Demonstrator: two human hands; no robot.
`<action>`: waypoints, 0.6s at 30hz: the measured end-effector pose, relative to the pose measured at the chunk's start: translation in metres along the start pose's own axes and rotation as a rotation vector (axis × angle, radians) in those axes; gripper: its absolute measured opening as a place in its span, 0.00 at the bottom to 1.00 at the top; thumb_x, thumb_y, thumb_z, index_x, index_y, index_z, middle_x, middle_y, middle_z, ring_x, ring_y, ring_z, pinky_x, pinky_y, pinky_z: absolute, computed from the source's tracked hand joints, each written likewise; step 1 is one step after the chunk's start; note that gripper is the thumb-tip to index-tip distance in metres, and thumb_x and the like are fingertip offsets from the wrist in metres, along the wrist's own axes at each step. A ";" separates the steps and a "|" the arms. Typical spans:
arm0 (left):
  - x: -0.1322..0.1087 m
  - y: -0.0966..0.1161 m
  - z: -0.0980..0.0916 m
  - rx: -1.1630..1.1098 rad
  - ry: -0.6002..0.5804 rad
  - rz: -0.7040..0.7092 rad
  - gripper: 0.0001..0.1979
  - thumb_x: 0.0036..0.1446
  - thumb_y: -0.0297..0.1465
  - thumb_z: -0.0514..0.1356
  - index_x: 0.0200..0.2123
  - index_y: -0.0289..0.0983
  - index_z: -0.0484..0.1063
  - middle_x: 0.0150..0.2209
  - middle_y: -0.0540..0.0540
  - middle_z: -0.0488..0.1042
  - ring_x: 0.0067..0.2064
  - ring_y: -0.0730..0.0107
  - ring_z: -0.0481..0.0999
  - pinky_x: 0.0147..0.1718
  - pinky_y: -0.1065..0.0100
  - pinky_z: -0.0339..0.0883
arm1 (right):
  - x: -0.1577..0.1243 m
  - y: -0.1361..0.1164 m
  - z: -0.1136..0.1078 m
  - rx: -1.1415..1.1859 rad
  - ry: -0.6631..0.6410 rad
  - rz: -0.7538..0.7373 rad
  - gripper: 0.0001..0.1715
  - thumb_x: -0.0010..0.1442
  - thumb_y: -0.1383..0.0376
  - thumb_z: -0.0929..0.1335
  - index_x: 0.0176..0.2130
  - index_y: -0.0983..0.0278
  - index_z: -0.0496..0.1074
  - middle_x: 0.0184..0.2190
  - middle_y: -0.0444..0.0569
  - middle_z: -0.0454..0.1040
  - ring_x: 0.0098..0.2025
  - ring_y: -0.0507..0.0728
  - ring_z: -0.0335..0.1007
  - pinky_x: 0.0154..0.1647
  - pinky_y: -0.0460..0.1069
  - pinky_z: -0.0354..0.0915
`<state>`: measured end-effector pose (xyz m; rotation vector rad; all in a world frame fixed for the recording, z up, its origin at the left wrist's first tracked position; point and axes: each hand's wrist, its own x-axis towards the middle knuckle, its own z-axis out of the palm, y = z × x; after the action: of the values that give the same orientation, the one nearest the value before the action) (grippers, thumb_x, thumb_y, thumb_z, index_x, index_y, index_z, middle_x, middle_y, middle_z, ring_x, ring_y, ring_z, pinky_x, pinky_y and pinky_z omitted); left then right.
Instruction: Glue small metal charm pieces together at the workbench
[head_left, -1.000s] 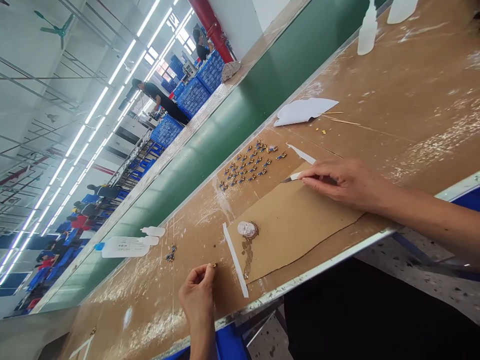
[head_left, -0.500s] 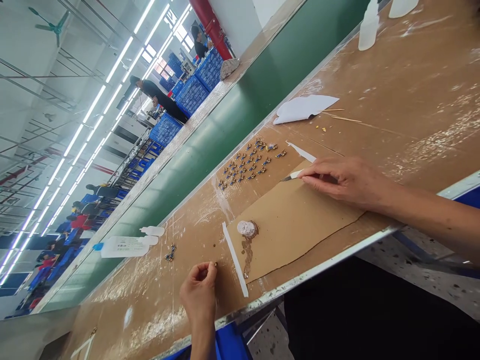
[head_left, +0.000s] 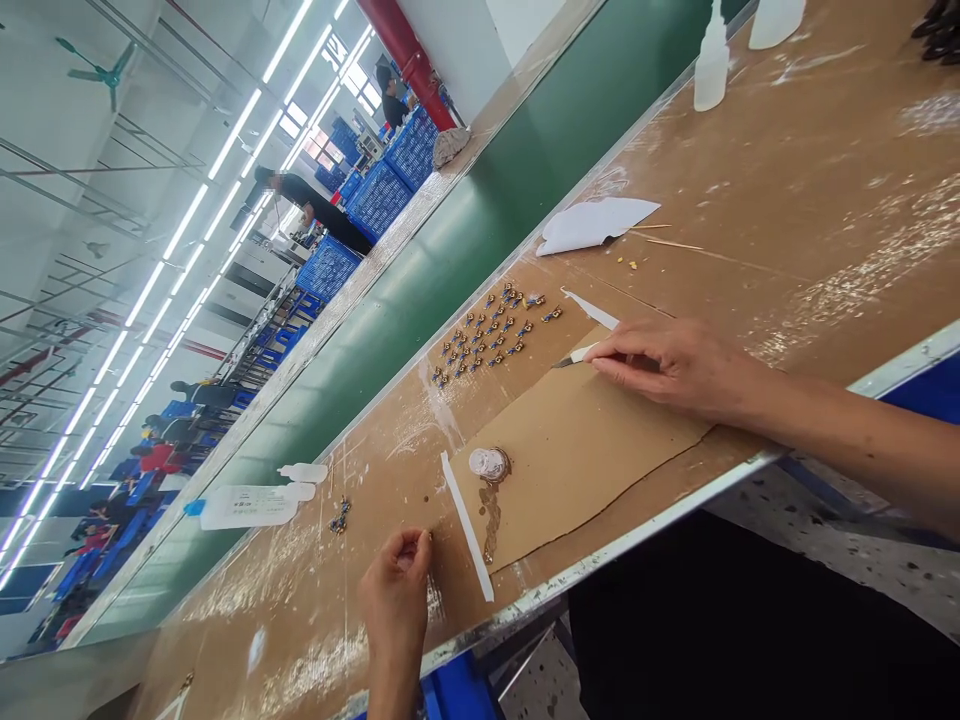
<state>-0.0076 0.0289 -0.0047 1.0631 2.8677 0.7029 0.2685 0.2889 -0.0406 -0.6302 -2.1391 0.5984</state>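
My right hand [head_left: 660, 365] grips a slim white tool [head_left: 576, 355] with a dark, pointed tip, held over the far edge of a brown cardboard sheet [head_left: 592, 450]. Whether that tip is bristle or blade I cannot tell. My left hand [head_left: 397, 580] is pinched closed at the left, beside a white strip [head_left: 466, 525]; a tiny dark bit shows at the fingertips, too small to name. On the cardboard sits a small round pot [head_left: 489, 463] topped with white stuff, a brown wet smear [head_left: 492, 520] below it. Several small blue-and-gold pieces [head_left: 495, 328] lie in rows beyond.
A few more blue pieces [head_left: 340, 516] lie left, near a clear bottle with a blue cap [head_left: 247, 506]. White paper [head_left: 592, 225], thin sticks [head_left: 675, 243] and a white squeeze bottle [head_left: 711, 70] are farther back. A green partition [head_left: 465, 225] borders the table; people work beyond it.
The view has shifted slightly. My right hand with the white tool stays over the cardboard's far edge, and my left hand keeps its pinch, turned a little.
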 end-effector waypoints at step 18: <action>-0.107 0.054 0.011 -1.090 0.378 -0.240 0.16 0.29 0.37 0.73 0.24 0.38 0.75 0.23 0.52 0.77 0.25 0.77 0.75 0.29 0.80 0.69 | -0.029 -0.073 0.003 0.250 0.145 -0.354 0.13 0.60 0.74 0.64 0.44 0.64 0.68 0.35 0.48 0.72 0.39 0.49 0.67 0.42 0.43 0.64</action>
<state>0.1102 0.0036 -0.0080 0.4212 2.0960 2.1966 0.2649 0.2148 -0.0148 -0.1468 -1.9374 0.5899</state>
